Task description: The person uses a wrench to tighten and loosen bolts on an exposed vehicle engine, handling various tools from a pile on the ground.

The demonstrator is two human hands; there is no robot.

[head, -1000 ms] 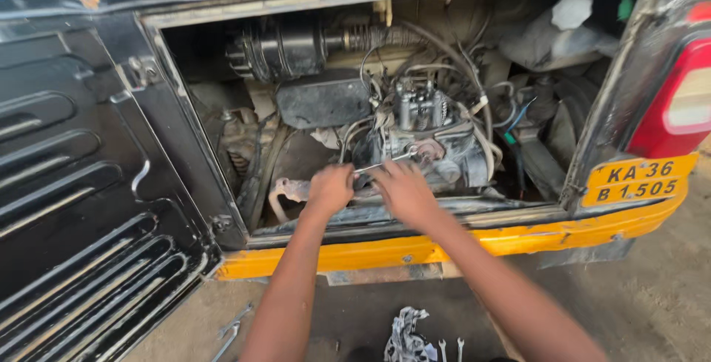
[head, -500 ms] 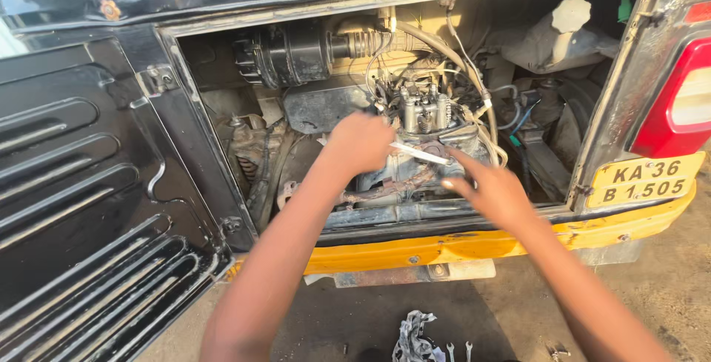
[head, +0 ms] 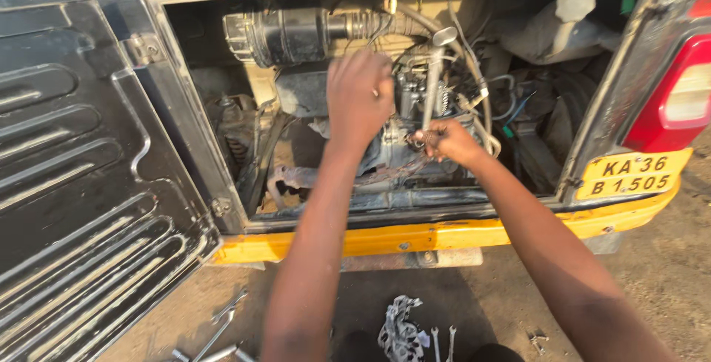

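I look into the open rear engine bay of a small vehicle. My left hand (head: 359,99) reaches onto the top of the engine (head: 404,151), back toward me, fingers curled against a part I cannot make out. My right hand (head: 446,142) is just to its right and lower, shut on the bottom of a long metal wrench (head: 432,80). The wrench stands almost upright, its round head near the hoses (head: 474,103) above the engine.
The black ribbed hatch door (head: 74,184) hangs open at left. A black cylindrical air filter (head: 296,36) and a white reservoir (head: 566,10) sit at the back. Below are the yellow bumper (head: 444,234), a red tail light (head: 681,103), loose spanners (head: 222,321) and a rag (head: 400,325) on the ground.
My left hand rose from the bay's lower edge to the engine top. My right hand shifted right then back toward centre, and the wrench swung from lying flat to upright.
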